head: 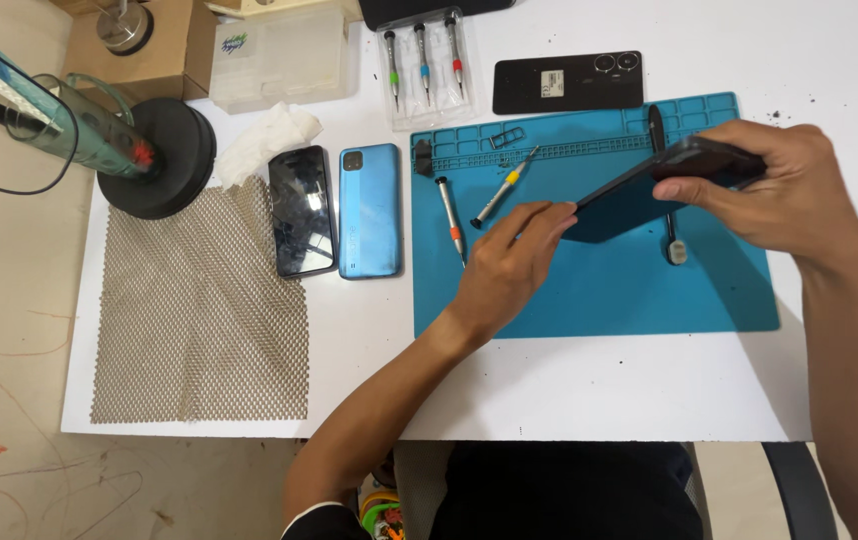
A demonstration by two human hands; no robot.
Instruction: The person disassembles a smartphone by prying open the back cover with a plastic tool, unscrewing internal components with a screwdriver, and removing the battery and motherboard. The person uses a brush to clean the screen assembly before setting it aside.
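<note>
Head view, read from left to right. A mesh pad [199, 310] is laid at the left of the white table [589, 400], with a black round stand [164, 155] behind it and a crumpled tissue [264, 140] beside that. Two phones are set side by side, parallel and lengthwise away from the person: a black one [302, 212] and a blue one [370, 210], just apart. On the blue work mat [599, 290] two loose screwdrivers are seen, an orange-banded one [451, 217] and a yellow-banded one [502, 187], both lying just left of the left hand [509, 275]. Behind the mat a clear case of screwdrivers [427, 65] and a detached black back cover [569, 82] are placed.

The dark phone [639, 190] is held above the mat, clear of it, between both hands. Its long axis is tilted, running from lower left to upper right. The lower left end is met by the extended fingertips of the left hand, which is closed lightly against the edge. The upper right end is gripped from above by the right hand [789, 190], thumb under and fingers curled over. A thin black tool [671, 240] is lying on the mat beneath the phone, partly hidden.
</note>
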